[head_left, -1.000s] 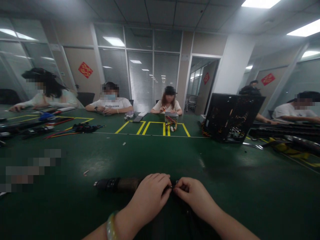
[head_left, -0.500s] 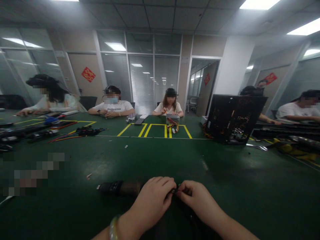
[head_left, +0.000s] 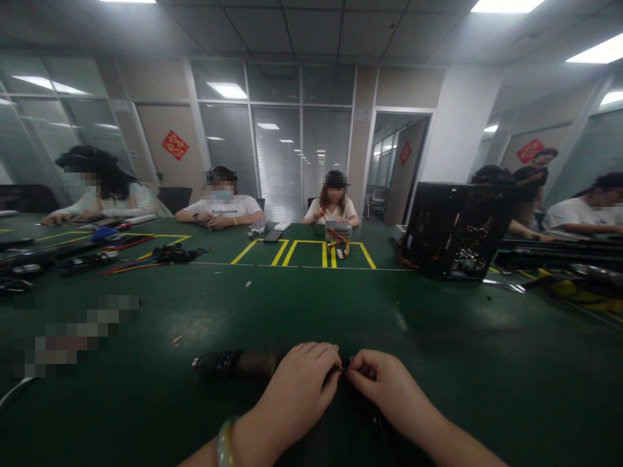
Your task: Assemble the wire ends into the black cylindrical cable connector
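Observation:
On the dark green table, a dark cylindrical tool (head_left: 233, 364) with a metal tip lies on its side, pointing left. My left hand (head_left: 304, 383) rests over its right end, with the fingers curled and the thumb and fingertips pinched together. Close beside it, my right hand (head_left: 382, 379) is closed in a pinch, fingertips nearly touching those of the left. Something small and dark shows between the two hands, too small to make out. Below them a dark shape (head_left: 374, 420) lies in shadow. A bangle (head_left: 225, 443) is on my left wrist.
A black computer case (head_left: 457, 230) stands at the back right. A metal box with cables (head_left: 337, 233) sits at the far middle. Cables (head_left: 165, 255) and dark parts lie at the left. Several people sit around the table; another stands at the far right.
The view has shifted slightly, so the scene sits a little further right. Both hands keep almost the same pinched pose. A standing person shows more fully at the far right.

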Motion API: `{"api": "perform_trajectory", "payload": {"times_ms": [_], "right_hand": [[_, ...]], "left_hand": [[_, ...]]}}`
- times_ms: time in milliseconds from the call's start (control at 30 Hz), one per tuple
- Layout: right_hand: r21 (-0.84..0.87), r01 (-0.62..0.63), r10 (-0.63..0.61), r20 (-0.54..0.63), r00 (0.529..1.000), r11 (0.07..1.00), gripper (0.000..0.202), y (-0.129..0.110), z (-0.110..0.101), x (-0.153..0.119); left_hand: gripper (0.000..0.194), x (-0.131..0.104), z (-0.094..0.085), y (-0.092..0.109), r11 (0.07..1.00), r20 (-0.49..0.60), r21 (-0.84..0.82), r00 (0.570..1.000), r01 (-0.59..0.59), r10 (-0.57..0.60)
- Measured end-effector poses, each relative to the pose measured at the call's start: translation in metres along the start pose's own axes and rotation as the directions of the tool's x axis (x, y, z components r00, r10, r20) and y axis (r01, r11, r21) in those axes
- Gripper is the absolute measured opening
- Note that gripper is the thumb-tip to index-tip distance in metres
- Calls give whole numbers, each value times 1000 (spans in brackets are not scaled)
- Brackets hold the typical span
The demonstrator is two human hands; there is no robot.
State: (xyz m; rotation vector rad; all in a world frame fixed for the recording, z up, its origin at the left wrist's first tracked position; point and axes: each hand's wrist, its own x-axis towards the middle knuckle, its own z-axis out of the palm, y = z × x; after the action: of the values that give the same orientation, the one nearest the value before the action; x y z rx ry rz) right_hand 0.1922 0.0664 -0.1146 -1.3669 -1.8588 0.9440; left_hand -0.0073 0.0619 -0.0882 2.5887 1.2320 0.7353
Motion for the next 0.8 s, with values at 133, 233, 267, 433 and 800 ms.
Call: {"api": "perform_trajectory", "payload": {"times_ms": [133, 233, 267, 433, 800], "right_hand": [[-2, -1, 1, 4, 1000, 1000, 9, -1, -1, 0], [-11, 3, -3, 4, 1000, 1000, 9, -2, -1, 0], [-16, 3, -3, 5, 1000, 1000, 9, -3, -1, 0], [-16, 15, -15, 15, 1000, 1000, 10, 0, -1, 0], [43, 21, -22, 6, 1000, 999, 7, 0, -1, -1]], "left_hand": [[14, -1, 0, 0, 1000, -7, -5, 1000, 3, -3], [13, 0, 1, 0, 1000, -7, -2, 1000, 2, -2], [13, 0, 1, 0, 1000, -6, 0, 1000, 3, -3], [12, 0, 0, 0, 1000, -5, 9, 1000, 7, -7], [13, 0, -1, 2, 1000, -13, 12, 1000, -4, 4]]}}
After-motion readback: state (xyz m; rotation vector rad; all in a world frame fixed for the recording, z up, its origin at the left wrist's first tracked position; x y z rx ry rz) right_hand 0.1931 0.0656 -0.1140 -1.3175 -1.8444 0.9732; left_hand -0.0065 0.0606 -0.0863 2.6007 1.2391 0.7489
